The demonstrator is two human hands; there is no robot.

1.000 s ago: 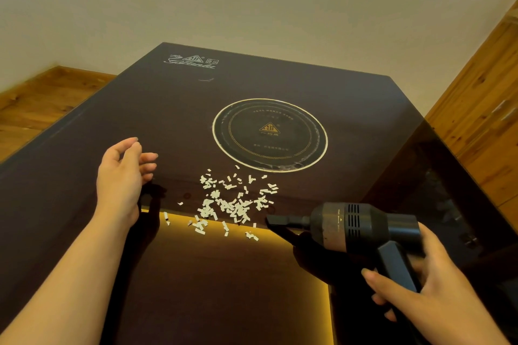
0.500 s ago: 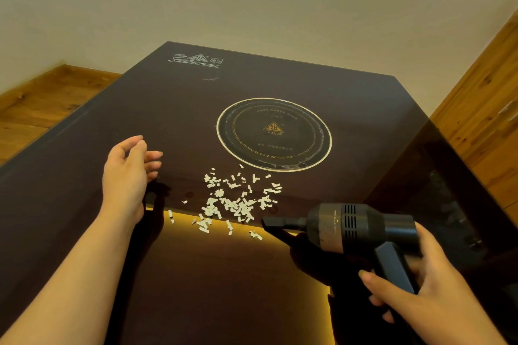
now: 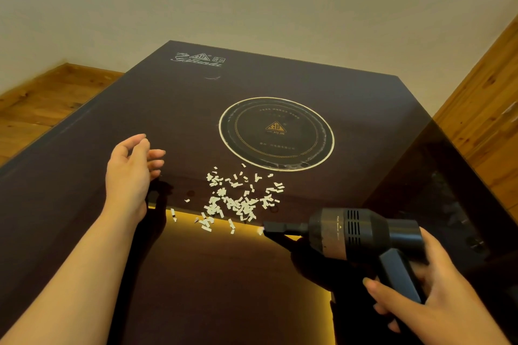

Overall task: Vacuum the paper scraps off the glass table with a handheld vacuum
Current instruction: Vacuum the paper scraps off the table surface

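Low over a dark glass table (image 3: 126, 274), the right hand (image 3: 437, 305) grips a black handheld vacuum (image 3: 361, 235), nozzle at the near edge of scattered white paper scraps (image 3: 238, 199). The left hand (image 3: 131, 176) hovers beside them, loosely open and holding nothing, seemingly keeping clear.

Single head view, looking forward and down, close over dark glass table (image 3: 84, 148); wide-angle.

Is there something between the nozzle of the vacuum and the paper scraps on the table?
Nothing visible. The handheld vacuum, held by the right hand, points its nozzle at the right edge of the paper scraps. The left hand stays off to their left.
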